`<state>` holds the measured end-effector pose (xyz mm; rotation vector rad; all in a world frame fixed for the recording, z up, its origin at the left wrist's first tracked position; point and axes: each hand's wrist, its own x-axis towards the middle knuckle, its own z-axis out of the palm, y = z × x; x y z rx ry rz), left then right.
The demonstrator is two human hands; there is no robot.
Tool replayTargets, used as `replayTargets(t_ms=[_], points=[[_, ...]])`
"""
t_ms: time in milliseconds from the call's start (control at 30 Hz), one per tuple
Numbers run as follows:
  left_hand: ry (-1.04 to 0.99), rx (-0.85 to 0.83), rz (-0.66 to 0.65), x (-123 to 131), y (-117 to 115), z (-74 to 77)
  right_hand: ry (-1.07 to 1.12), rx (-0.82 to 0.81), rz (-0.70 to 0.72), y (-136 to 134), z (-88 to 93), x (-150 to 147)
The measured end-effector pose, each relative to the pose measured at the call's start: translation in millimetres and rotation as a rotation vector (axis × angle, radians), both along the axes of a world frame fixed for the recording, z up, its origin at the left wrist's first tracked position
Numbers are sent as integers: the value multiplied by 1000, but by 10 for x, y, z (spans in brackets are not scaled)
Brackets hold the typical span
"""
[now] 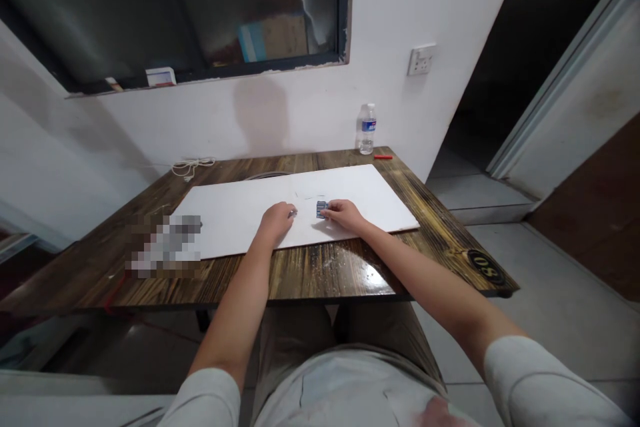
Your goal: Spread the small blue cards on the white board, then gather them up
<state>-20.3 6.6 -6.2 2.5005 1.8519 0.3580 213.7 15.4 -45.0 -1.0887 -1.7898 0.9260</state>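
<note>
— Two hands, one block, one sheet?
— Yes. One small dark ridged block [321, 209] on flat white rectangular sheet [235, 210], mid grainy wooden table [310, 273]. Right hand [343, 213] fingers touching its right edge; gripping or not, cannot tell. Left hand [277, 219] just left, fingers curled closed on small silvery piece [293, 213].
— Far edge?
— One clear plastic bottle [367, 128], one red pen [383, 157], one coiled white cable [193, 165].

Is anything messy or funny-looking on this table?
A little. Pale specks are scattered on the table in front of the white sheet, like crumbs or dust. A white cable lies in a loose tangle at the back left. The bottle stands upright.
</note>
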Motion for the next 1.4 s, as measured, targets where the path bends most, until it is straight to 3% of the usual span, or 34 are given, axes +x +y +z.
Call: replayTargets(t_ms=[367, 700, 1033, 1233, 1400], points=[[-148, 75, 145, 32, -57, 68, 14, -21, 5, -15, 22, -4], [-448, 158, 272, 100, -89, 112, 15, -14, 9, -11, 25, -9], [-870, 65, -62, 234, 24, -59, 31, -10, 7, -12, 45, -7], [-930, -12, -217, 253, 23, -78, 48, -11, 9, -6, 34, -7], [-799, -93, -299, 280, -38, -57, 55, -27, 22, -10, 37, -3]])
